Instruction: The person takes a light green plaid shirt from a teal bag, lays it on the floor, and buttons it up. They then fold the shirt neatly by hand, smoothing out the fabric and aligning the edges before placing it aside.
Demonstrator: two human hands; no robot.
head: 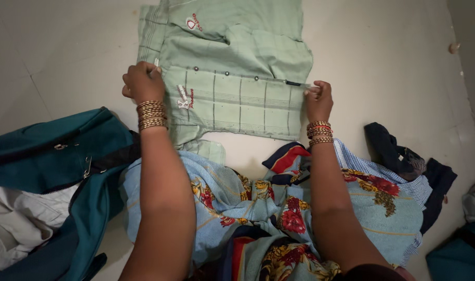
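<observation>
Nearest the lens, at the bottom centre of the frame, lay the flowered blue cloth over the lap, and from it both forearms reached upward into the picture. To the left of it I saw a teal bag gaping open, with pale fabric showing inside at the lower left. On the right, a dark garment sat crumpled on the floor, just beside the striped edge of the blue cloth.

Further up, my left hand, bangles at the wrist, was closed over the left edge of the green checked shirt, fingers curled and pressed together on the cloth. My right hand pinched the right end of the same folded edge between thumb and fingertips. Between the two hands ran the buttoned strip, pulled fairly straight.

That shirt was spread flat on the pale floor in the upper middle of the frame. By my judgement the folding was partly done: the near portion looked turned over along the buttons and one side seemed tucked in, while the far part toward the top edge lay unfolded and a corner near the lap hung loose. I judged the dark garment and the rest of the pile as not yet dealt with.
</observation>
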